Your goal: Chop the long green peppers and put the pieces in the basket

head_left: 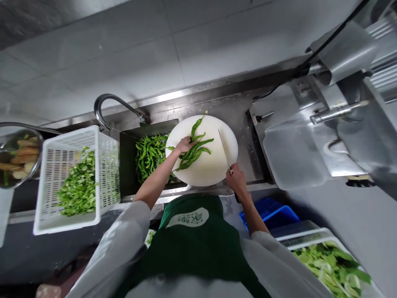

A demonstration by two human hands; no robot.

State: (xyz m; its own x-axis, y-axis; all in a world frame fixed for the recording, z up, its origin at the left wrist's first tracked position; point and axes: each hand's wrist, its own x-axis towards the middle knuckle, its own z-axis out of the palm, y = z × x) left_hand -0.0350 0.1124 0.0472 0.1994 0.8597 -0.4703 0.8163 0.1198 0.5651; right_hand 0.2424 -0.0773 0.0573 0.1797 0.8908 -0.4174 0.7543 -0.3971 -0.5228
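Several long green peppers [195, 153] lie on a round white cutting board [214, 174] beside the sink. My left hand [185, 145] is over their left ends, its fingers closed around some of them. My right hand [236, 179] grips a knife [223, 145] by its handle near the board's lower right edge, the blade pointing up and away over the board, apart from the peppers. A large heap of green peppers [150, 153] fills the sink basin to the left, partly under the board's edge.
A white basket [107, 174] with chopped greens stands left of the sink, near a curved faucet [119, 97]. Further left is a bowl of vegetables [23, 159]. At right sits a metal machine [338, 153]; below are a blue bin [276, 213] and a basket of leaves [335, 265].
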